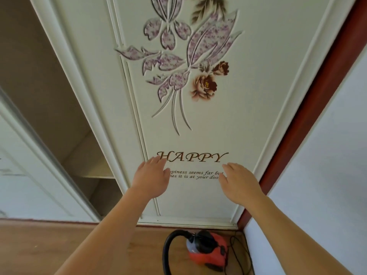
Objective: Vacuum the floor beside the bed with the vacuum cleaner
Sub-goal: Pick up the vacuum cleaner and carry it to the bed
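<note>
A red and black canister vacuum cleaner [207, 250] stands on the wooden floor [49, 247] at the foot of a wardrobe, in the corner by the wall. Its black hose [166, 253] curves up and down to the left, and a thin black cord [237, 253] trails on its right. My left hand [151, 178] and my right hand [239, 182] are stretched out in front of me at wardrobe-door height, fingers straight and relaxed, holding nothing. Both hands are well above the vacuum. No bed is in view.
A white sliding wardrobe door [258, 86] with a flower pattern and the word HAPPY fills the middle. To its left the wardrobe stands open, with a shelf [91, 167] inside. A red-brown door frame [309, 108] and a white wall [327, 175] are on the right.
</note>
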Demonstrator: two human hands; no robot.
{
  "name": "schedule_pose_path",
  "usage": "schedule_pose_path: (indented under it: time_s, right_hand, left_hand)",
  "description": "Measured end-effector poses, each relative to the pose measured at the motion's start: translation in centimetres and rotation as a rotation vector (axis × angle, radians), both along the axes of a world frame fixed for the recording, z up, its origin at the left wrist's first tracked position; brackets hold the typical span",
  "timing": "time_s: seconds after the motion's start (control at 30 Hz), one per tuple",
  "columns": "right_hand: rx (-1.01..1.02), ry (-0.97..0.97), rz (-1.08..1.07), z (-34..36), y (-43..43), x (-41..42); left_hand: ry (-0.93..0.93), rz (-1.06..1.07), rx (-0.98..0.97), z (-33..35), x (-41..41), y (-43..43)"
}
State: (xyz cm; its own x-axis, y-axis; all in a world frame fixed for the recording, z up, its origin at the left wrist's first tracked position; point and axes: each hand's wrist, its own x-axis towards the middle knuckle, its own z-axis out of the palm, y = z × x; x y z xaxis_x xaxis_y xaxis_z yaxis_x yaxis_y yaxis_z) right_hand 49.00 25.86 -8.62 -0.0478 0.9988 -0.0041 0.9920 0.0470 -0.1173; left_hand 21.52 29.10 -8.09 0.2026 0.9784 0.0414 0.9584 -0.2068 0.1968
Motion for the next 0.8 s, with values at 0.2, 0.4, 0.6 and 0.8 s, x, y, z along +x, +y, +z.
schedule_pose_path:
  time_s: [0.2, 0.4, 0.6, 0.8]
  right_hand:
    - [-0.047, 0.014, 0.11, -1.7, 1.6, 2.7]
    - [-0.109, -0.01, 0.21, -4.1, 3.0, 3.5]
    - [-0.184, -0.029, 0.245, -7.8, 4.1, 2.1]
    - [-0.25, -0.037, 0.213, -11.7, 5.4, 0.4]
  left_hand:
    - [-0.01, 0.106, -0.044, -1.4, 2.4, -1.4]
    - [0.026, 0.182, -0.082, -3.8, 2.4, -2.6]
    - [0.016, 0.192, -0.14, -7.4, 1.3, -1.6]
    - [0.014, 0.149, -0.24, -12.0, -0.3, 1.0]
